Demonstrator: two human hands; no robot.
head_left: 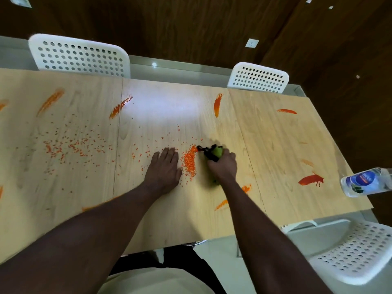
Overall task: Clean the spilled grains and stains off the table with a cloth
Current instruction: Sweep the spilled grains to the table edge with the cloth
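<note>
- Bunched green-and-black cloth [218,152] sits at frame centre, touching a heap of orange grains [189,161].
- Right hand [222,166] clutches the cloth; left hand [164,168] lies flat, fingers straight.
- One cloth, three white chairs [78,56], one bottle [367,182].

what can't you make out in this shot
Head view only:
- cloth: mostly hidden under the right hand gripping it; shape unclear.
- bottle: cut off by the right edge, label text blurred.
- table: left end runs out of frame.
- left hand: covers whatever grains lie beneath it.
</note>
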